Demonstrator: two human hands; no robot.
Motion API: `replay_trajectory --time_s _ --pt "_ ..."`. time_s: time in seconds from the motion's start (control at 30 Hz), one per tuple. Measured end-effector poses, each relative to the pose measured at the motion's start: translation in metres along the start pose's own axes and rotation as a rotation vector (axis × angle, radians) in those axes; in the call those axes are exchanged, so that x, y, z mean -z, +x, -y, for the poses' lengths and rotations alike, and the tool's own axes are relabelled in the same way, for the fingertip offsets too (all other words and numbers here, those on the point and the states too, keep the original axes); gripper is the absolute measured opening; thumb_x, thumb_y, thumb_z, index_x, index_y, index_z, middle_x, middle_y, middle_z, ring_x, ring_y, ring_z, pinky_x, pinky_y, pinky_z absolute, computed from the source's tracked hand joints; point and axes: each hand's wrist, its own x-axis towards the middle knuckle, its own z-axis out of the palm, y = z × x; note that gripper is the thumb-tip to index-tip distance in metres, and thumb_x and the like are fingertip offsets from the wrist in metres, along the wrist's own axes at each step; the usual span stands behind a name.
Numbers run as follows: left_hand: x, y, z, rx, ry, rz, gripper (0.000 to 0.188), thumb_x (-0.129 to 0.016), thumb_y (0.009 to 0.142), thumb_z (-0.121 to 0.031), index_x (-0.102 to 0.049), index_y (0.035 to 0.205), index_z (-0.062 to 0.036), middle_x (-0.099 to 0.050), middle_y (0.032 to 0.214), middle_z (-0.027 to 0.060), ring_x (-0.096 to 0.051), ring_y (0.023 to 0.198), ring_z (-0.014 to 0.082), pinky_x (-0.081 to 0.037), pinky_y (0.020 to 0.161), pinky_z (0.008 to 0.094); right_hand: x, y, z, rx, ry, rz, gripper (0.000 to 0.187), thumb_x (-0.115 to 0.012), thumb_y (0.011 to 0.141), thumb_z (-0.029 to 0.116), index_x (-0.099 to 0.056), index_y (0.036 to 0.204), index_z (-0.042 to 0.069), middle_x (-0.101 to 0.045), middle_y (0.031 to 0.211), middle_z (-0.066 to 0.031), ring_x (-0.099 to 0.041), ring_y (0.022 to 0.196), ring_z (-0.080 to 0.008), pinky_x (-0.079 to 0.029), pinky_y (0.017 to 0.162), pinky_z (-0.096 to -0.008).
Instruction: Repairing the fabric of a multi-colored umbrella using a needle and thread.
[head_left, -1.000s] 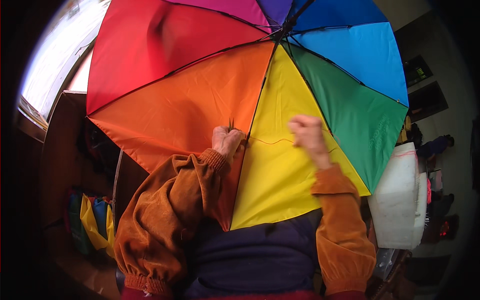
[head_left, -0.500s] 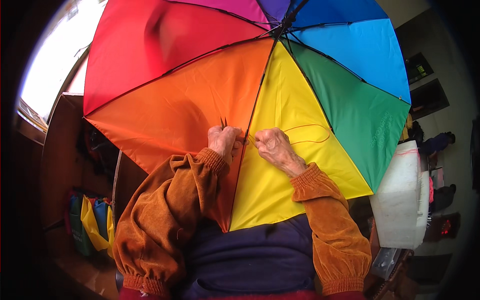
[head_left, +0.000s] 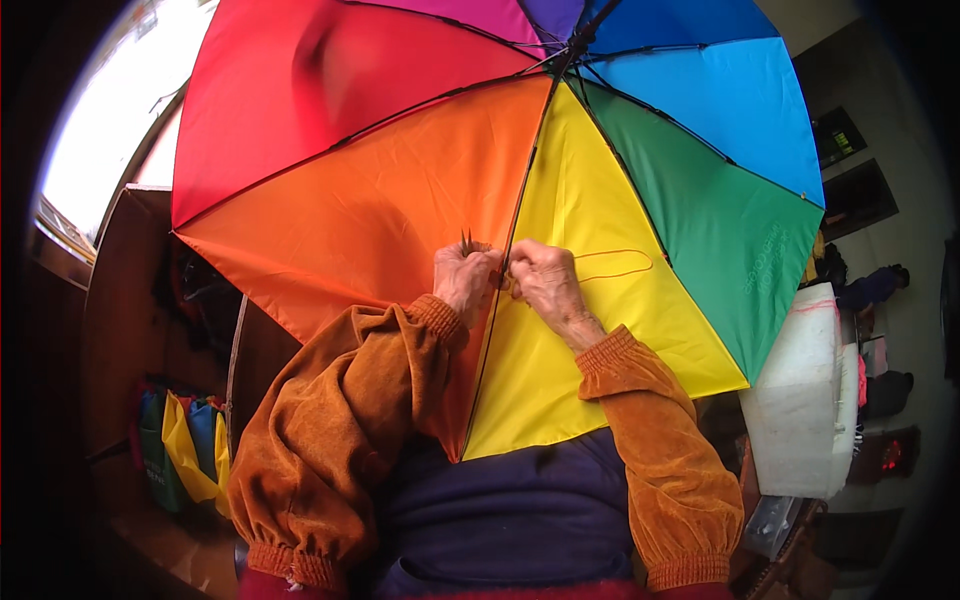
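Note:
An open umbrella (head_left: 390, 190) with rainbow-coloured panels lies inside up in front of me, its ribs showing. At the rib (head_left: 517, 215) between the orange and yellow panels, both my hands meet with fingers closed. My left hand (head_left: 465, 282) is closed around small scissors (head_left: 466, 241); only their two dark pointed tips stick out above the fingers. My right hand (head_left: 550, 285) is pinched close beside it, and an orange thread (head_left: 651, 264) loops out from it over the yellow panel. Whether a needle is between the fingers is hidden.
Folded coloured fabric (head_left: 180, 450) hangs at the lower left beside a brown panel (head_left: 262, 350). A white foam box (head_left: 797, 400) stands at the right, with a clear plastic bag (head_left: 770, 522) below it. The umbrella's hub (head_left: 578, 45) lies at the far side.
Both hands have shifted slightly; the left has moved right, closer to the right hand at the rib. The umbrella has moved a little to the right, and the thread loop has shifted slightly.

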Motion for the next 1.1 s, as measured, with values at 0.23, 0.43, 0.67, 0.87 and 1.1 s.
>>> replay_trajectory --time_s 0.23,0.43,0.67,0.87,1.1 --pt "-0.003 0.001 0.013 -0.154 0.006 -0.191 0.009 -0.049 0.087 -0.013 -0.046 0.084 -0.0044 -0.055 0.059 0.0103 -0.034 0.035 0.0071 -0.025 0.031 0.0223 -0.003 0.002 0.015 -0.081 0.162 -0.103 0.026 -0.056 0.086 0.019 -0.053 0.069 -0.001 -0.042 0.049 -0.0032 -0.044 0.046 -0.0125 -0.036 0.04 -0.0271" --pt "-0.001 -0.004 0.015 -0.129 -0.231 -0.142 0.006 -0.048 0.084 -0.009 -0.046 0.082 -0.0037 -0.049 0.054 0.0043 -0.039 0.037 0.0095 -0.028 0.031 0.0248 0.0 0.007 0.001 -0.085 0.163 0.01 0.038 -0.054 0.088 0.021 -0.04 0.057 0.002 -0.032 0.047 0.0003 -0.033 0.044 -0.009 -0.028 0.04 -0.0267" --pt "0.0 -0.009 0.008 -0.059 -0.157 -0.083 0.009 -0.049 0.087 -0.011 -0.043 0.083 -0.0057 -0.054 0.062 0.0096 -0.034 0.038 0.0065 -0.025 0.032 0.021 0.004 0.001 0.016 -0.281 0.504 0.103 0.033 -0.054 0.088 0.026 -0.041 0.062 0.011 -0.034 0.055 0.0064 -0.03 0.038 -0.0008 -0.021 0.032 -0.0184" --pt "0.001 -0.009 0.009 -0.071 -0.188 -0.074 0.011 -0.05 0.086 -0.01 -0.043 0.078 -0.0054 -0.051 0.06 0.0074 -0.034 0.039 0.0062 -0.025 0.033 0.0212 0.004 0.0 0.02 -0.316 0.51 0.081 0.031 -0.054 0.088 0.024 -0.043 0.063 0.01 -0.035 0.055 0.0068 -0.029 0.038 -0.0002 -0.021 0.032 -0.0181" --pt "-0.001 -0.005 0.008 -0.037 -0.165 -0.102 0.006 -0.05 0.083 -0.009 -0.046 0.08 -0.006 -0.049 0.054 0.0051 -0.037 0.037 0.009 -0.024 0.029 0.0234 0.005 0.002 0.018 -0.307 0.501 0.108 0.029 -0.054 0.088 0.024 -0.044 0.064 0.01 -0.035 0.055 0.0074 -0.028 0.039 -0.0001 -0.02 0.033 -0.0179"
